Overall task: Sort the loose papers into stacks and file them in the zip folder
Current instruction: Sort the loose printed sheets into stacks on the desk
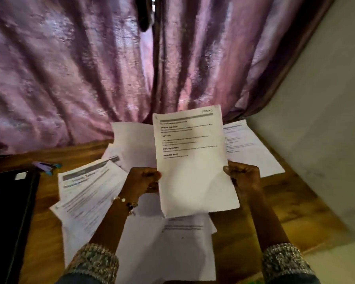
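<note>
One printed sheet point(193, 160) is gripped upright by the left hand point(143, 180) and right hand point(243, 177); roughly six loose papers point(90, 193) are spread on one wooden table point(275, 201) beside one dark zip folder point(10, 212).

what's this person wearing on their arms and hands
Both forearms are bare below wide cuffs crusted with silvery, gold-tinged beadwork or sequins: the left cuff and the right cuff. The left wrist carries a thin bracelet of pale and dark beads. No rings or gloves can be made out on either hand.
</note>
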